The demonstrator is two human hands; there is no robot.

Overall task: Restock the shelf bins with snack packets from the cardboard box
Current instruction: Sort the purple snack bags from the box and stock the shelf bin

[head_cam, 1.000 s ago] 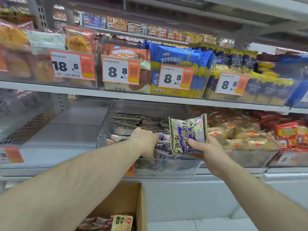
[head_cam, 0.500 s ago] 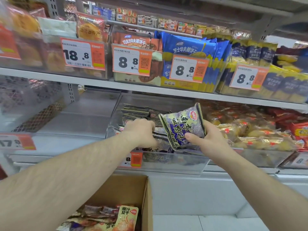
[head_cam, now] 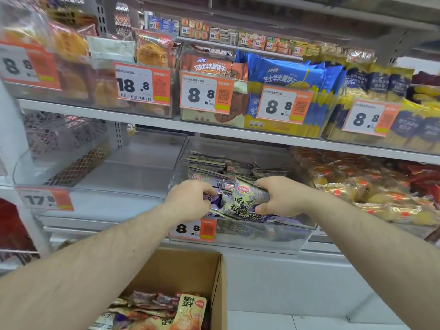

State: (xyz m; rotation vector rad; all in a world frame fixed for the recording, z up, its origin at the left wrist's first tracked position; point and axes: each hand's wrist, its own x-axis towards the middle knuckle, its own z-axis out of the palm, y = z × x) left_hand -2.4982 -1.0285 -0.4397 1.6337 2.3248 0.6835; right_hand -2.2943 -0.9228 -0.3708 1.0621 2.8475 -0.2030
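Note:
A clear plastic shelf bin (head_cam: 273,239) on the lower shelf holds several purple and silver snack packets. My right hand (head_cam: 283,196) grips one purple packet (head_cam: 242,201) and holds it low over the front of that bin, tipped onto its side. My left hand (head_cam: 190,201) reaches into the bin's left part, fingers curled on the packets (head_cam: 212,198) lying there. Below, the open cardboard box (head_cam: 190,270) shows more packets, one orange packet (head_cam: 190,310) on top.
To the left a clear bin (head_cam: 133,177) stands without goods, with a 17.8 price tag (head_cam: 45,198). Yellow wrapped snacks (head_cam: 371,194) fill the bin to the right. The upper shelf (head_cam: 214,129) carries bins of biscuits with price tags close above my hands.
My right hand has lowered the purple packet from upright in front of the shelf down onto the bin's packets. The left hand has stayed in the bin. The view has tilted down.

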